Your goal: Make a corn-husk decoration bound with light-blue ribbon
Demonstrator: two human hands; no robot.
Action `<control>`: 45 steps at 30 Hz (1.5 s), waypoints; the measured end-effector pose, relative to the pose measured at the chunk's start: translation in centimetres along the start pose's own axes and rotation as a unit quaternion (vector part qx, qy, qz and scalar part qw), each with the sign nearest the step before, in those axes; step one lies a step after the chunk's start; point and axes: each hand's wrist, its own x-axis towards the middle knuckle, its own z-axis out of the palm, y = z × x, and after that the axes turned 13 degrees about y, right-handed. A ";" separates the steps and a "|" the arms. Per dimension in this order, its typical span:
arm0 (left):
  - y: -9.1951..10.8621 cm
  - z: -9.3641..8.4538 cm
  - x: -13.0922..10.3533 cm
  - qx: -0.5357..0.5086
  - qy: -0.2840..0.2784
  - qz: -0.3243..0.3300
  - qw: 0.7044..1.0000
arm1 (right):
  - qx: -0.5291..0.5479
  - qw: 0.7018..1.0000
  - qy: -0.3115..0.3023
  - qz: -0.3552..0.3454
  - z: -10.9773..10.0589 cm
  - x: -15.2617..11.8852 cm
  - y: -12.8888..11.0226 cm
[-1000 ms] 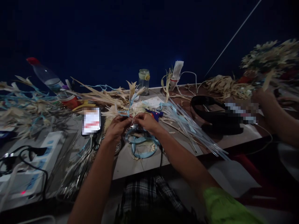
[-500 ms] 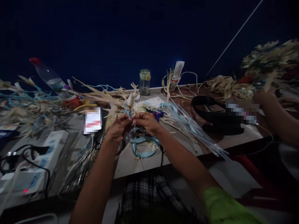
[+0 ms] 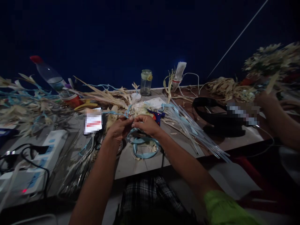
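My left hand [image 3: 120,128] pinches the base of a blue-wrapped branching stem [image 3: 127,113] at the middle of the table. Right beside it, fingertips nearly touching, my right hand [image 3: 145,124] is closed in a pinch near the same stem; a strip of light blue ribbon seems to run from its fingers. Below both hands lies a loose coil of light blue ribbon [image 3: 146,154]. A blue glue gun [image 3: 159,115] rests just behind my right hand. Pale dried husks [image 3: 114,101] spread behind my left hand.
A lidded jar [image 3: 146,82] stands at the back. Clear sticks [image 3: 199,131] and a black band [image 3: 206,109] lie to the right, near another person's arm [image 3: 278,118]. At left are a phone [image 3: 93,121], a power strip [image 3: 49,156], wires and a tilted bottle [image 3: 50,75].
The stem between my hands has turned, its blue branches now pointing left and up, and the husk petals above my fingers are no longer upright there. Both hands stay close together.
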 end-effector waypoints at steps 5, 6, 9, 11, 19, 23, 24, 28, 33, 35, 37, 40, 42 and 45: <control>-0.8 -0.8 0.8 0.117 0.067 0.070 0.988 | -0.128 0.990 0.036 -0.053 0.6 -0.3 0.0; -0.9 -0.9 0.8 0.124 0.062 0.072 0.988 | -0.140 0.987 0.047 -0.059 0.7 -0.4 -0.1; -0.7 -0.8 0.3 0.097 0.015 0.039 0.994 | -0.154 0.983 0.076 -0.057 0.6 -0.4 -0.4; -0.2 -0.7 -0.1 0.045 -0.016 0.023 0.999 | -0.136 0.987 0.076 -0.034 0.4 -0.4 -0.6; 0.2 -0.9 -0.2 0.028 -0.031 0.044 0.998 | 0.034 0.998 0.040 0.046 0.4 0.1 0.6; -0.1 -0.7 0.1 0.062 0.014 0.065 0.996 | 0.010 0.999 0.027 0.024 0.3 0.3 0.8; -0.2 -0.7 0.1 0.076 0.021 0.071 0.994 | 0.002 1.000 0.026 0.017 0.2 0.3 0.7; -0.2 -0.8 0.3 0.113 0.030 0.100 0.988 | -0.017 1.000 0.020 0.000 0.2 0.3 0.5; -0.6 -0.9 1.0 0.142 0.023 0.131 0.981 | -0.054 0.998 0.022 -0.018 0.1 0.2 0.3; -0.9 -0.5 1.0 0.119 0.034 0.123 0.985 | -0.069 0.997 0.031 -0.020 0.1 0.2 0.2; -1.1 0.1 0.7 0.050 0.032 0.087 0.994 | -0.062 0.997 0.042 -0.024 0.1 0.2 0.2; -1.2 0.8 0.1 -0.033 -0.009 0.043 0.998 | -0.008 0.998 0.052 -0.018 0.1 0.3 0.3; -1.1 0.9 -0.2 -0.064 -0.031 0.032 0.997 | 0.047 0.998 0.046 0.008 0.2 0.3 0.4; -0.9 0.7 -0.4 -0.061 -0.036 0.033 0.997 | 0.106 0.993 0.037 0.045 0.3 0.2 0.4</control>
